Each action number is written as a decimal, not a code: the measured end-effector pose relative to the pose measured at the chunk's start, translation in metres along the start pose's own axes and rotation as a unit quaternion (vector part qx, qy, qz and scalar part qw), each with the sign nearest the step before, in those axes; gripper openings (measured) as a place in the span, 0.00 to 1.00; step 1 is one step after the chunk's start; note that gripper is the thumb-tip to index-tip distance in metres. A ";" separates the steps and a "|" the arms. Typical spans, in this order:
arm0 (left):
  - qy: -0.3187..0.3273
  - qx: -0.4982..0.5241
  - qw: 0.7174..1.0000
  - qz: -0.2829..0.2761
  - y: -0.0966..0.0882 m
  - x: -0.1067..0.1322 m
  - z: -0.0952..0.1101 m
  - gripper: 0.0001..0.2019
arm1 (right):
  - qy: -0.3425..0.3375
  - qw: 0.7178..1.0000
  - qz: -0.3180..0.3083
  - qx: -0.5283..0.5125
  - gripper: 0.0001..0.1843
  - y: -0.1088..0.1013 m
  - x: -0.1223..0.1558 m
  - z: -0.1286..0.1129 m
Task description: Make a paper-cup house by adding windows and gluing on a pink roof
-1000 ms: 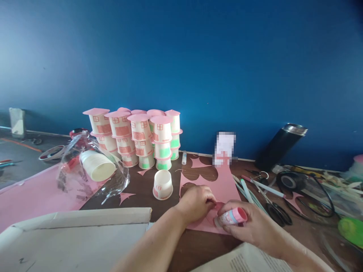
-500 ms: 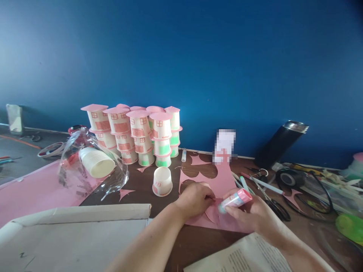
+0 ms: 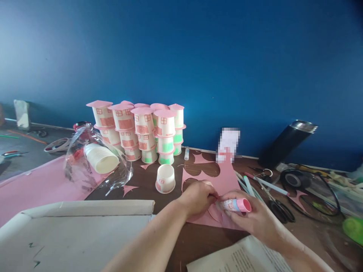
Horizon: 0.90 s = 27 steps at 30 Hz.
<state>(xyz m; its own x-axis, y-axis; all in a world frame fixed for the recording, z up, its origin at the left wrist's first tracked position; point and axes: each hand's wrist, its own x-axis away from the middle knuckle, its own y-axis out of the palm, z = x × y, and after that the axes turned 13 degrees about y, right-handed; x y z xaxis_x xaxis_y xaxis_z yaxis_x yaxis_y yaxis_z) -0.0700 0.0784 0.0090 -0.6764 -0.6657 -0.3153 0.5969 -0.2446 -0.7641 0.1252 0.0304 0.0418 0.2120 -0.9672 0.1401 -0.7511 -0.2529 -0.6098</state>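
A glue stick point(image 3: 235, 205) with a pink end lies across the fingers of my right hand point(image 3: 255, 217), which is closed around it. The stick's other end points left, toward my left fingertips. My left hand point(image 3: 198, 196) is pinched on a piece of pink paper point(image 3: 214, 212), mostly covered by the fingers. Both hands rest over a larger pink paper sheet point(image 3: 227, 179) with round cut-outs along its edge. To the left of my left hand stands an upside-down paper cup point(image 3: 166, 178) with red drawn windows.
Stacked paper cups point(image 3: 143, 124) with pink paper discs stand at the back. A clear bag holds nested cups point(image 3: 103, 158). A white box point(image 3: 85, 234) sits front left, a printed sheet point(image 3: 238, 258) at front. Scissors point(image 3: 280, 210), markers and a black bottle point(image 3: 283, 145) lie right.
My right hand has brought the glue stick slightly lower and closer to my left fingertips. The whole view has shifted a little, so things appear farther right.
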 end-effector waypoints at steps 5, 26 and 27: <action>0.009 0.004 1.000 0.001 0.001 -0.001 -0.001 0.10 | -0.008 1.000 0.009 0.007 0.11 0.004 -0.001 0.006; 0.022 0.024 0.999 0.012 0.005 -0.001 -0.005 0.08 | -0.053 0.994 -0.026 0.096 0.15 0.004 0.008 -0.011; 0.023 0.024 0.999 0.011 0.005 -0.001 -0.005 0.08 | -0.053 0.994 -0.025 0.096 0.15 0.004 0.008 -0.011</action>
<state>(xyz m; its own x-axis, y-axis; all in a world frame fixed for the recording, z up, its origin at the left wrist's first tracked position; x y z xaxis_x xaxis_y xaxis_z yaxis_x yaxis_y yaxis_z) -0.0680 0.0815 0.0027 -0.6815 -0.6386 -0.3575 0.6310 -0.2651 -0.7291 0.1173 0.0210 0.0495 0.3177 -0.9432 0.0970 -0.6065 -0.2808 -0.7439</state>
